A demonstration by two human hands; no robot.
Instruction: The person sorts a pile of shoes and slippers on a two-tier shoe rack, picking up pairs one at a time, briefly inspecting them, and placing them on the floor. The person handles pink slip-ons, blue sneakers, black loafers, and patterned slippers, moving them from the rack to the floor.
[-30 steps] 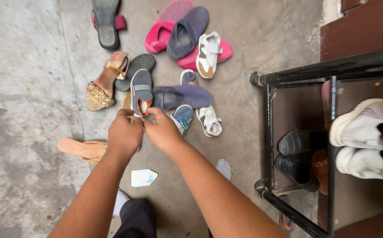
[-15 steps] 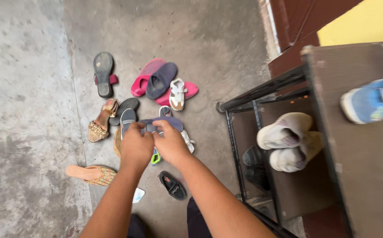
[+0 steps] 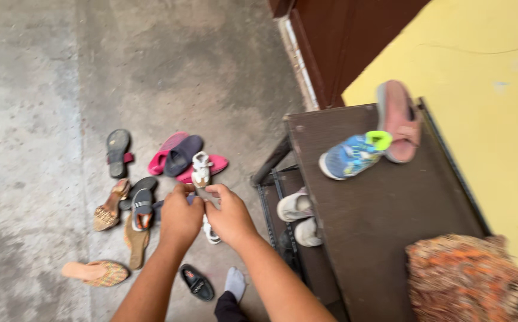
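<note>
**Both hands on a grey-blue slipper, centre of frame**

Left hand (image 3: 180, 217) and right hand (image 3: 230, 216) sit side by side just below centre, fingers curled shut around a grey-blue slipper (image 3: 202, 195). Only a sliver of it shows between the knuckles; the rest is hidden, and the frame is blurred.

Concrete floor (image 3: 38, 89) fills the left half. Footwear scattered above and left of the hands: a dark sandal with a red strap (image 3: 117, 152) at far left, a pink slipper (image 3: 163, 153) touching a navy slipper (image 3: 182, 155), a white sandal (image 3: 200, 169) lying over a second pink one. Lower left: a gold sandal (image 3: 107, 207), a grey strapped sandal (image 3: 142, 209), a tan sandal (image 3: 92, 272) on its own near the bottom. A small black shoe (image 3: 197, 282) lies just beside a socked foot (image 3: 235, 282) at bottom centre.

Right of the hands stands a dark shoe rack (image 3: 384, 220). On its top: a blue child's sneaker (image 3: 349, 156) touching an upright pink slipper (image 3: 397, 119). A pair of white shoes (image 3: 297, 217) rests on a lower shelf. An orange-brown woven thing (image 3: 467, 277) occupies the lower right corner. Yellow wall (image 3: 485, 77) at upper right.
</note>
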